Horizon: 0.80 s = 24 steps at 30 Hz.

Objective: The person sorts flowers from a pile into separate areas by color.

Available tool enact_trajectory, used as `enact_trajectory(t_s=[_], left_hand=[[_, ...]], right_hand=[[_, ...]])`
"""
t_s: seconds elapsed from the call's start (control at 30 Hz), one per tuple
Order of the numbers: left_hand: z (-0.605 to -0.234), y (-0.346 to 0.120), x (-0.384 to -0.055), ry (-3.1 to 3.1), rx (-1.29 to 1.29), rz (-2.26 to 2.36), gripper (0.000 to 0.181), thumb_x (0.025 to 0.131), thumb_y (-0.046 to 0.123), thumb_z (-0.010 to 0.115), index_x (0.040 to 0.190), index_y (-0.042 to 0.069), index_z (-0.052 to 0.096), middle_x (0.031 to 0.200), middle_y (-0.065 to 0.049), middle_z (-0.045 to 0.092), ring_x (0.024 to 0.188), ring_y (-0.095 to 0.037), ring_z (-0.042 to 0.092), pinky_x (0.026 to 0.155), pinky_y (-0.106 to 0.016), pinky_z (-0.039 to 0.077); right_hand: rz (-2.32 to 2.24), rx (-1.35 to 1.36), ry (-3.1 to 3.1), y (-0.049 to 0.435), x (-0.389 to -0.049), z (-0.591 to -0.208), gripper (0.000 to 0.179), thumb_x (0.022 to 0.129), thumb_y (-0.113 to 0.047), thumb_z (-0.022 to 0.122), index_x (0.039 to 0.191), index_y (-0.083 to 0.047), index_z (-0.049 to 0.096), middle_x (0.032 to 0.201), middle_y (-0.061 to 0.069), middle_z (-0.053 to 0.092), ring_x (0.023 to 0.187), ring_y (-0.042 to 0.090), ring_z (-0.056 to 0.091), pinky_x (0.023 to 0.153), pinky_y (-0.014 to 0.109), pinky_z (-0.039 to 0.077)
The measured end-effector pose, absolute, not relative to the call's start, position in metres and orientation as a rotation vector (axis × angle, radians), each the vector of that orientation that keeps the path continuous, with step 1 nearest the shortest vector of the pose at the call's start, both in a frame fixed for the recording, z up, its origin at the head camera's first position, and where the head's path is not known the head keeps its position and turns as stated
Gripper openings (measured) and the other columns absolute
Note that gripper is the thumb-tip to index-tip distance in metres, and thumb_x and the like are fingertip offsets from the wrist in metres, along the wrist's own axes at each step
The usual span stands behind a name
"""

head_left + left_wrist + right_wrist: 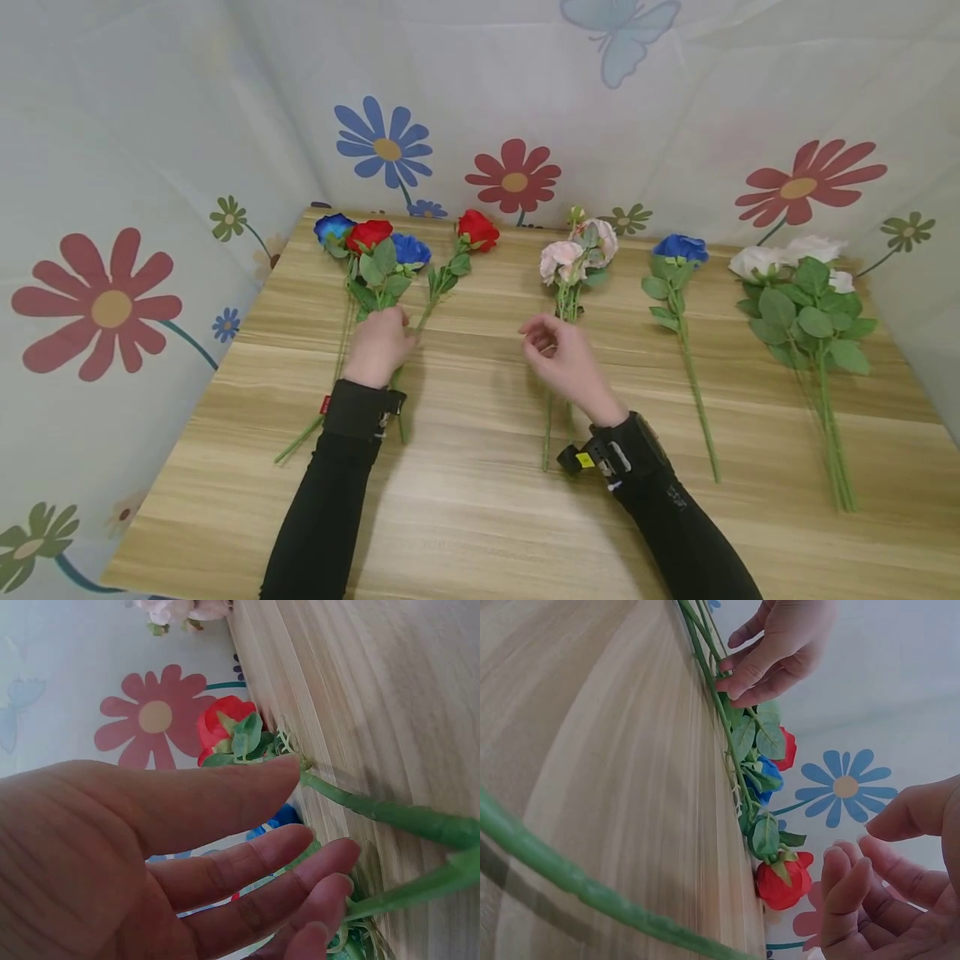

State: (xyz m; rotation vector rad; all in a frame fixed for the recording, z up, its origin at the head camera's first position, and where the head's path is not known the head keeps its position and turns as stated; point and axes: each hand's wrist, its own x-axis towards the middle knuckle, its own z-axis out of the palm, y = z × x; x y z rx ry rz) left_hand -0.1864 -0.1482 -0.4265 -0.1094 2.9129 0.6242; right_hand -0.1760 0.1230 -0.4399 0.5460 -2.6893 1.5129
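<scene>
My left hand (377, 348) is over the stems of the left group, where a red rose (369, 235) lies between two blue roses (335, 227). Thumb and fingers stand apart in the left wrist view, their tips beside the green stems (405, 816). A second red rose (477, 231) lies just right of that group, its stem running down past this hand. Above the stems of the pale pink flowers (562, 262) hovers my right hand (566, 360), fingers loosely curled with nothing between them in the right wrist view (889, 889).
Right of the pink flowers, a single blue rose (680, 248) lies on the wooden table (480, 517). A bunch of white roses (813, 252) with broad leaves lies at the far right. Behind the table hangs a flower-printed cloth (465, 75).
</scene>
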Motion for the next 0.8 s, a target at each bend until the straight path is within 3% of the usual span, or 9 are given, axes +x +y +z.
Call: enact_trajectory(t_s=[0.07, 0.17, 0.3, 0.5, 0.73, 0.8], left_hand=[[-0.4283, -0.1491, -0.187, 2.917, -0.118, 0.594, 0.034, 0.096, 0.02, 0.067, 0.123, -0.001, 0.064, 0.121, -0.022, 0.07, 0.101, -0.039, 0.07, 0.083, -0.048, 0.057], [-0.4307, -0.1496, -0.1881, 2.918, -0.138, 0.56, 0.016, 0.094, 0.019, 0.069, 0.095, 0.003, 0.065, 0.091, -0.015, 0.067, 0.084, -0.033, 0.067, 0.07, -0.043, 0.053], [-0.4337, -0.1493, -0.1899, 2.927, -0.15, 0.538, 0.034, 0.091, 0.016, 0.07, 0.066, 0.011, 0.048, 0.069, -0.006, 0.05, 0.068, -0.027, 0.056, 0.059, -0.036, 0.042], [-0.4358, -0.1477, -0.1903, 2.954, -0.095, 0.528, 0.039, 0.088, 0.006, 0.064, 0.057, 0.014, 0.042, 0.064, -0.006, 0.052, 0.064, -0.026, 0.055, 0.057, -0.036, 0.042], [-0.4367, -0.152, -0.1925, 2.926, -0.136, 0.548, 0.042, 0.085, 0.0, 0.06, 0.057, 0.015, 0.033, 0.061, -0.001, 0.03, 0.06, -0.022, 0.039, 0.052, -0.031, 0.033], [-0.4359, -0.1544, -0.1929, 2.931, -0.162, 0.565, 0.04, 0.084, 0.0, 0.058, 0.058, 0.016, 0.032, 0.062, 0.0, 0.03, 0.059, -0.022, 0.038, 0.05, -0.031, 0.032]], right_hand=[[1.51, 0.554, -2.698, 0.1212, -0.1753, -0.4415, 0.019, 0.094, -0.003, 0.059, 0.111, 0.005, 0.066, 0.093, 0.016, 0.068, 0.082, 0.021, 0.064, 0.065, 0.018, 0.051], [1.505, 0.559, -2.709, 0.1194, -0.1748, -0.4431, 0.019, 0.094, -0.003, 0.059, 0.111, 0.004, 0.066, 0.093, 0.015, 0.068, 0.082, 0.021, 0.064, 0.066, 0.019, 0.051], [1.507, 0.564, -2.708, 0.1185, -0.1746, -0.4439, 0.019, 0.095, -0.004, 0.06, 0.111, 0.004, 0.066, 0.093, 0.014, 0.069, 0.082, 0.021, 0.064, 0.066, 0.02, 0.051], [1.517, 0.553, -2.713, 0.1193, -0.174, -0.4419, 0.021, 0.095, -0.004, 0.058, 0.112, 0.004, 0.066, 0.094, 0.015, 0.068, 0.082, 0.02, 0.063, 0.066, 0.02, 0.051], [1.493, 0.529, -2.714, 0.1218, -0.1758, -0.4409, 0.021, 0.095, -0.005, 0.058, 0.112, 0.003, 0.067, 0.093, 0.014, 0.068, 0.082, 0.021, 0.063, 0.067, 0.019, 0.05], [1.493, 0.527, -2.714, 0.1226, -0.1763, -0.4411, 0.021, 0.095, -0.005, 0.058, 0.112, 0.003, 0.067, 0.093, 0.014, 0.068, 0.082, 0.021, 0.063, 0.067, 0.02, 0.05]])
